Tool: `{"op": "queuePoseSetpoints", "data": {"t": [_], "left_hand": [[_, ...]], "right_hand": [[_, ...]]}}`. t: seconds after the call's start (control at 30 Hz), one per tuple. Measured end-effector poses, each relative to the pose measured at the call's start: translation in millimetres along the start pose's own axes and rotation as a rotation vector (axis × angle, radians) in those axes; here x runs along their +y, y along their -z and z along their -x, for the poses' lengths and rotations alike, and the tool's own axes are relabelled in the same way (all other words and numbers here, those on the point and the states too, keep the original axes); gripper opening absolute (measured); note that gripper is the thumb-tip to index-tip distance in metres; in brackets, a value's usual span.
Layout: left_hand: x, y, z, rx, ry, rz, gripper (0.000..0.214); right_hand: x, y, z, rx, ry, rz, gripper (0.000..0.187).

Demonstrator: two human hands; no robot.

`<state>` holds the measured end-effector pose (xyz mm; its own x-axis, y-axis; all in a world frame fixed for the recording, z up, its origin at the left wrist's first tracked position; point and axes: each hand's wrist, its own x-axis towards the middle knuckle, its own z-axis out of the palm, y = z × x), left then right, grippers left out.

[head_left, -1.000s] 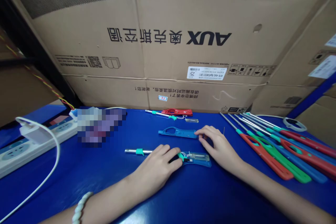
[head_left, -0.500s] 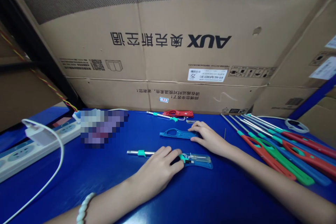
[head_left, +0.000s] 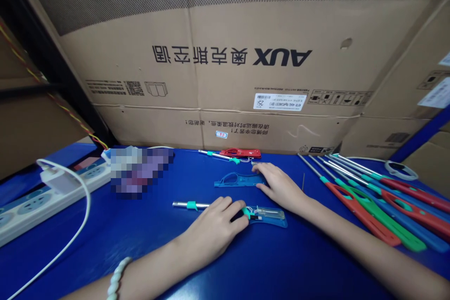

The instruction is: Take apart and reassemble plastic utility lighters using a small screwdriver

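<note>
My left hand (head_left: 214, 222) rests on the blue table, fingers curled over the middle of an opened blue long-nose lighter (head_left: 262, 215) whose metal tube (head_left: 188, 205) points left. My right hand (head_left: 277, 182) lies farther back with fingers stretched out, touching the right end of a loose blue lighter shell half (head_left: 237, 179). Its fingertips reach toward a small clear part (head_left: 256, 163) beside a red lighter (head_left: 239, 153) near the cardboard.
Several finished red, green and blue long lighters (head_left: 372, 197) lie in a row at the right. A white power strip (head_left: 42, 194) with a plugged-in charger and cable sits at the left. A large cardboard box (head_left: 225, 56) walls off the back. A white ring (head_left: 401, 169) lies far right.
My right hand has slid from the right end of the blue shell half back and leftward toward the small clear part. My left hand has stayed on the opened lighter.
</note>
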<state>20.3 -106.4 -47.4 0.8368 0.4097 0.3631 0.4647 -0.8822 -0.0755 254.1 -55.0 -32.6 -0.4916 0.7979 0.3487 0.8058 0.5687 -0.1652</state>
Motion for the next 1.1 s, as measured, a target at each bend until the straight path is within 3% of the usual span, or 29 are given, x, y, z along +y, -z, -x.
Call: {"op": "queuePoseSetpoints", "data": {"t": [0.23,0.47,0.6,0.83,1.0,1.1], "left_hand": [[1,-0.7,1,-0.015,0.002,0.004,0.021],[0,-1.2,1,-0.012,0.003,-0.006,0.020],[0,-1.7,0,-0.019,0.000,-0.017,0.019],[0,-1.9,2,-0.013,0.000,-0.014,0.022],[1,0.9,0,-0.007,0.005,-0.011,0.022],[2,1.8,0,-0.026,0.016,-0.012,0.023]], "right_hand": [[-3,-1,4,0.050,0.154,0.176,0.012],[3,-3,14,0.124,0.353,0.294,0.021],[7,-3,19,0.169,0.382,0.310,0.028],[10,6,22,0.254,0.240,0.228,0.028],[3,25,29,0.213,-0.038,-0.057,0.013],[-2,31,36,0.189,-0.109,-0.158,0.013]]}}
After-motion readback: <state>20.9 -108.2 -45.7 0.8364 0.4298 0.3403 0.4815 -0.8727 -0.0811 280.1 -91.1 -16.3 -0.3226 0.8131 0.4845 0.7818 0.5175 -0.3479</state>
